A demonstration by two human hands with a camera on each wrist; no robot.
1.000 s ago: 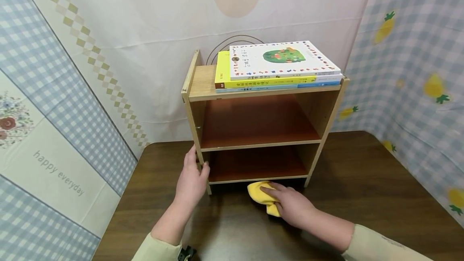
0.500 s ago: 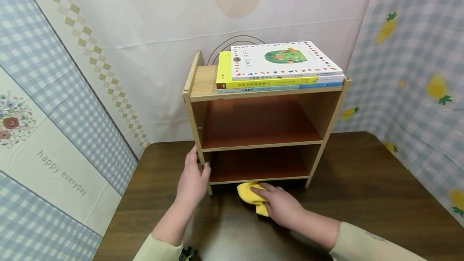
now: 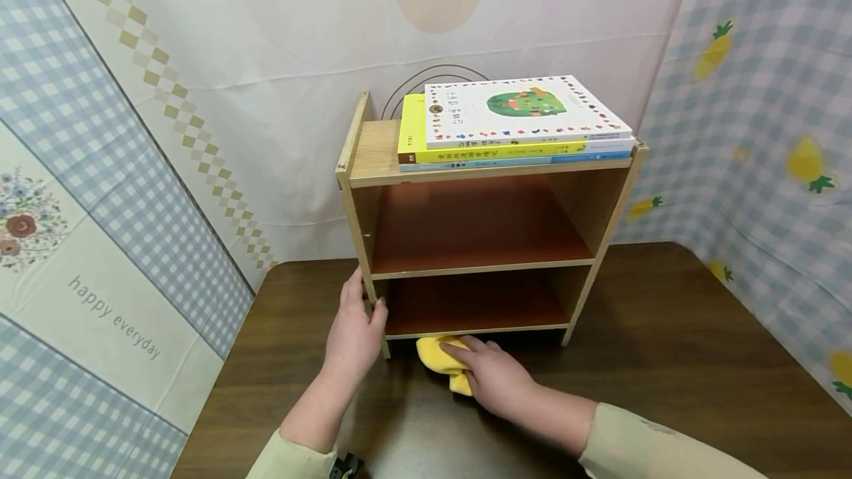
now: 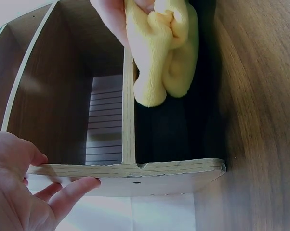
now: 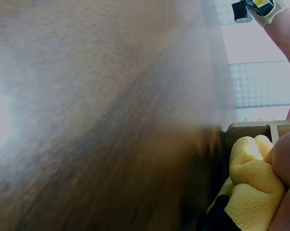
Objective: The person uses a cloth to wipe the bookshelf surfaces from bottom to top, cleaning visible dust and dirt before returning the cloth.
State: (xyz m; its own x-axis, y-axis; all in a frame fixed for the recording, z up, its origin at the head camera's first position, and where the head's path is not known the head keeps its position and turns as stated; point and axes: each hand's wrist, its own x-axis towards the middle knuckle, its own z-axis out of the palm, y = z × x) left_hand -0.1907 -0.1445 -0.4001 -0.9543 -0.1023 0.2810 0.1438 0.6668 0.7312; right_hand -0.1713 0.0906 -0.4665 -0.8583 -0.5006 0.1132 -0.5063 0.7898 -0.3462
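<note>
A small wooden shelf [image 3: 479, 269] with two reddish-brown boards stands on the dark table. My left hand [image 3: 353, 336] grips the edge of its left side panel [image 4: 169, 168], thumb on one face and fingers on the other. In my right hand [image 3: 501, 379] is a bunched yellow cloth [image 3: 442, 358], which lies against the front edge of the bottom board. Seen from the left wrist, the cloth [image 4: 157, 57] hangs folded over that edge, partly in the dark gap beneath. The right fingertips are partly hidden by the cloth.
Several books [image 3: 519, 124] lie stacked on the shelf's top, a white one uppermost. The wooden table [image 3: 665, 361] extends around the shelf. Behind hangs a pale cloth backdrop [image 3: 299, 94], with a checked curtain [image 3: 765, 168] at the right.
My right hand has slid left along the bottom board's front edge with the yellow cloth. The left hand stays on the side panel, and the view has shifted slightly.
</note>
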